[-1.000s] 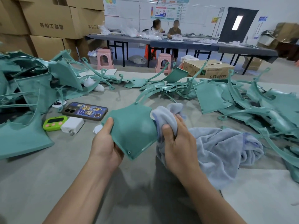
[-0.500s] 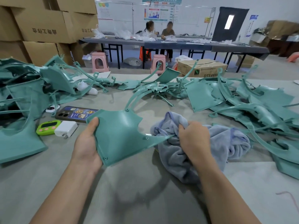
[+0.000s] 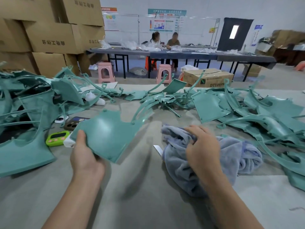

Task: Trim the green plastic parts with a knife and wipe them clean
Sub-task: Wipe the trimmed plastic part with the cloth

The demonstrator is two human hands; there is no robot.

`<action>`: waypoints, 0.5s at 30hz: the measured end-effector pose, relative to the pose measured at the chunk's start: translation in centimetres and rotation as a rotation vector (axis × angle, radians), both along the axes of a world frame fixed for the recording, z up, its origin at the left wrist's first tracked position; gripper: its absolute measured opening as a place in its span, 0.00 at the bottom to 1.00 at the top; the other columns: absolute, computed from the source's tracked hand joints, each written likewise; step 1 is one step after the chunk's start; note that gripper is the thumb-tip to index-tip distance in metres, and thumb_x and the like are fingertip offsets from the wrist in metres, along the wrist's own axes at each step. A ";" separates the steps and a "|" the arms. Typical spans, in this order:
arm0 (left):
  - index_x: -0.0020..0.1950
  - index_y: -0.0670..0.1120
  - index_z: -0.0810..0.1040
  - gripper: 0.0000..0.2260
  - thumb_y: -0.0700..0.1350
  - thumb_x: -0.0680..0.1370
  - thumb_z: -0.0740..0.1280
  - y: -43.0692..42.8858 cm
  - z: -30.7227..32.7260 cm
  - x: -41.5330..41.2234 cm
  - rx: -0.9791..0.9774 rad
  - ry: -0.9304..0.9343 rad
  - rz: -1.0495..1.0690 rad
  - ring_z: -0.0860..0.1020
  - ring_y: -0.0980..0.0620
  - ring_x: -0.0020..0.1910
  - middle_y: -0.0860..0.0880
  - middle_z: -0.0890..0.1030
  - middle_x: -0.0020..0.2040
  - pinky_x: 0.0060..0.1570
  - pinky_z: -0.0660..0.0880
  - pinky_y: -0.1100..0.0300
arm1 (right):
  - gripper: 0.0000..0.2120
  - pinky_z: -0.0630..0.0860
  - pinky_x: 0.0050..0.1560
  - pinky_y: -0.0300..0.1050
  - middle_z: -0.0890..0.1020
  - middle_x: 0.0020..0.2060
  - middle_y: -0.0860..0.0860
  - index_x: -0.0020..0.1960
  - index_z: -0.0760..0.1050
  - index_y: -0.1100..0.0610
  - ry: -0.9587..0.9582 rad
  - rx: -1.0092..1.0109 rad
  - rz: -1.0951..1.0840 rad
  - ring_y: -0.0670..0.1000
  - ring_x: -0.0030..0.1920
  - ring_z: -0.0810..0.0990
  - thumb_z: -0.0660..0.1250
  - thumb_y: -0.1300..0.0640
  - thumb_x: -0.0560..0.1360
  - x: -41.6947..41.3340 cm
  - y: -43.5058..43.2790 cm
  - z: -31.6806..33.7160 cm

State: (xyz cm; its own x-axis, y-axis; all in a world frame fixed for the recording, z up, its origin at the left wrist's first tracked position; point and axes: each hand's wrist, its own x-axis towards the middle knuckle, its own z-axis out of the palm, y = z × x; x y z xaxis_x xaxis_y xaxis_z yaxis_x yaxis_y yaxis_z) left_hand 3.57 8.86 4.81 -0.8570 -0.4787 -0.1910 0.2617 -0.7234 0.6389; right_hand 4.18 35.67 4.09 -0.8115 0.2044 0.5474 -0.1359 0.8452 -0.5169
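My left hand (image 3: 85, 154) grips the near corner of a flat green plastic part (image 3: 107, 134), held above the table left of centre, its thin curved arm blurred and reaching to the right. My right hand (image 3: 202, 146) rests on a crumpled blue-grey cloth (image 3: 234, 156) lying on the table, fingers spread and pressing into its folds. A slim white blade-like object, possibly the knife (image 3: 157, 149), pokes out from under the cloth's left edge. Piles of green parts lie at the left (image 3: 33, 103) and at the right (image 3: 264, 116).
On the grey table (image 3: 132, 195), a green timer (image 3: 57, 138), a white charger (image 3: 68, 142), a phone (image 3: 74, 123) and white earbuds case (image 3: 60, 119) sit near the left pile. Cardboard boxes (image 3: 54, 37) stack behind. Two people sit at a far table (image 3: 181, 54).
My left hand has carried the green part leftward, away from the cloth. My right hand stopped wiping, lowered the cloth to the table and loosened its fingers.
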 end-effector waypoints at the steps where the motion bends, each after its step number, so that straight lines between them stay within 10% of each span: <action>1: 0.58 0.47 0.82 0.11 0.50 0.83 0.63 0.9 -0.1 0.3 -0.098 -0.003 0.037 0.85 0.54 0.51 0.50 0.86 0.56 0.43 0.82 0.58 | 0.17 0.75 0.53 0.42 0.86 0.49 0.46 0.53 0.85 0.52 0.096 -0.071 0.076 0.50 0.51 0.81 0.67 0.67 0.70 0.8 -1.2 0.4; 4: 0.52 0.53 0.87 0.12 0.52 0.81 0.63 4.7 -0.5 2.3 -0.666 0.173 -0.024 0.84 0.59 0.49 0.53 0.87 0.53 0.47 0.79 0.64 | 0.20 0.79 0.58 0.36 0.86 0.52 0.37 0.63 0.80 0.44 -0.135 -0.714 0.490 0.38 0.54 0.83 0.69 0.49 0.71 3.1 -6.2 1.2; 8: 0.73 0.64 0.72 0.24 0.56 0.76 0.65 7.7 -1.4 3.8 -1.298 0.429 -0.318 0.66 0.66 0.73 0.71 0.71 0.70 0.69 0.64 0.71 | 0.19 0.80 0.60 0.45 0.83 0.62 0.48 0.69 0.76 0.50 -0.481 -1.467 0.785 0.47 0.62 0.82 0.63 0.48 0.80 3.9 -8.0 0.7; 12: 0.80 0.64 0.58 0.38 0.54 0.69 0.65 7.1 -1.8 3.2 -1.753 0.379 -0.521 0.45 0.72 0.77 0.72 0.54 0.78 0.77 0.45 0.68 | 0.30 0.81 0.61 0.56 0.81 0.64 0.63 0.67 0.79 0.63 -0.556 -1.822 0.720 0.60 0.64 0.81 0.62 0.41 0.77 2.8 -5.3 1.7; 15: 0.79 0.66 0.59 0.33 0.63 0.73 0.60 7.1 -2.6 2.8 -1.688 0.301 -0.611 0.44 0.72 0.77 0.71 0.54 0.78 0.77 0.44 0.67 | 0.20 0.78 0.63 0.61 0.82 0.62 0.65 0.68 0.78 0.64 -0.623 -1.859 0.657 0.64 0.63 0.81 0.63 0.55 0.80 2.0 -4.8 0.9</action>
